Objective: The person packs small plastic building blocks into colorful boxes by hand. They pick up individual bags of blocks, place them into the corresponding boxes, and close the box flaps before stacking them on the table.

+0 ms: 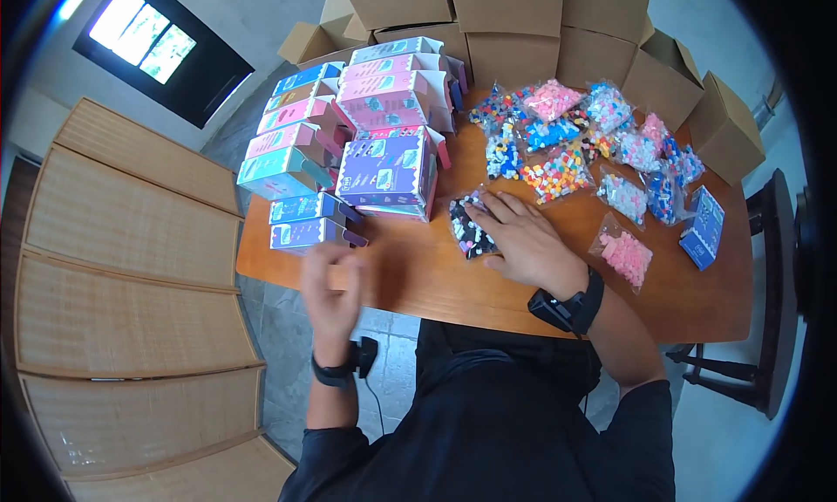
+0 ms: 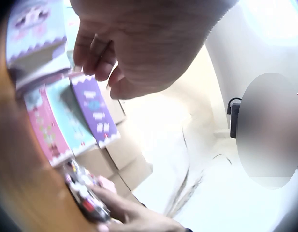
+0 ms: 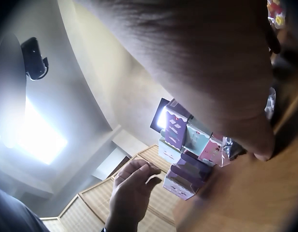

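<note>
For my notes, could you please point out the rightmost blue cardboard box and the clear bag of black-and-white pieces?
Blue cardboard box (image 1: 704, 227): head view, broad face.
Clear bag (image 1: 468, 237): head view, uncovered left part.

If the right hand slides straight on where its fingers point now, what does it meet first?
Past the bag under it, the right hand would probably meet the box stack topped with purple, though depth is unclear.

Black short-sleeved top, black wrist straps with small black camera units, thin dark cables
</note>
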### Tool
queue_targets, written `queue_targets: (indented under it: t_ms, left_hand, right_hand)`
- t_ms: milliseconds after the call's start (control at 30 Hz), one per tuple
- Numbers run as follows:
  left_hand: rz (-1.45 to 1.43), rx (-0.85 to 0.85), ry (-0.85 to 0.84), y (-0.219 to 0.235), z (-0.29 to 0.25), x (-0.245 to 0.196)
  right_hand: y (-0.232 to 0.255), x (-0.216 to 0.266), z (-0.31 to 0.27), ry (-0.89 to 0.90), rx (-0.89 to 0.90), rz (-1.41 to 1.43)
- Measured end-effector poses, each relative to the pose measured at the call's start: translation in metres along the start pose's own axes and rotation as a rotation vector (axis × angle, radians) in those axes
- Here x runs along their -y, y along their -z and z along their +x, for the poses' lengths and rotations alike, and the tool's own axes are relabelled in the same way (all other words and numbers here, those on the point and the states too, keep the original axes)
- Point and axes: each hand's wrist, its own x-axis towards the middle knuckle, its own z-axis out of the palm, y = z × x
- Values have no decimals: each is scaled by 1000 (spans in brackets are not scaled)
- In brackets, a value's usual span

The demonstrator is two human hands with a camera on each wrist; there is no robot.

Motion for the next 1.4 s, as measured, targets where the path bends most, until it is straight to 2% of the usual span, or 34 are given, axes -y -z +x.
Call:
queue_targets:
  t_ms: [67,167,267,300,367,433,500,533,600,633,733,767,867,900,1000,1033,1067,1133,1267,1367,1400]
  left_hand:
    - [312,-107,-56,26,9,8]
    - [635,-7,-86,44,14,27]
    - [619,108,-10,41,-3,43]
    - [668,75,-43,40,-7,44]
    - [716,40,16,41,-9,45]
    - [768,34,56,44,-7,42]
    - [794,4,22,47,-1,41]
    - [806,-11,0,49,2,41]
    - [692,21,-54,56,4,41]
    - [633,42,-86,58,4,40]
    - [335,170,250,55,-5,2]
    - [137,129,182,47,-9,-2]
    - [-254,230,244,13,-10,-22]
    - [-375,263,247,-2,-4,-32]
    - [-670,318,206,-48,15,-51]
    - [-705,413,225,-56,19,-53]
    - [-740,436,224,-67,21,-56]
    - [-686,519,99,-83,33,-64]
    - [-712,646,201,-110,53,-86]
    - [-586,708,62,-123,75,-89]
    - [-589,731,88,-126,81,-86]
  right_hand:
    - [3,-1,-4,40,-36,-14]
    - [7,-3,-11,93,-32,-60]
    - [12,-8,-19,183,-45,-31]
    - [13,-9,-22,176,-46,10]
    - [18,-13,-26,167,-43,93]
    - [32,-14,-27,48,37,327]
    - [44,-18,-23,-59,112,546]
    - [41,-26,-23,-89,77,829]
    - [27,-45,-26,-155,-7,1397]
    - [37,-44,-30,-187,-18,1536]
    - [47,-54,-36,-151,-54,1724]
    - [50,-54,-40,-112,-56,1796]
    - [56,-52,-46,81,-19,1896]
    - [59,-51,-50,56,-6,1895]
    - [71,-51,-51,269,17,1771]
    - [74,-53,-54,242,-11,1736]
    - [76,-58,-57,270,30,1709]
    - [75,-69,-62,324,105,1653]
    - [82,-62,-58,524,271,1493]
    - [79,-63,-49,662,22,1144]
    - [80,-67,-50,618,-6,1157]
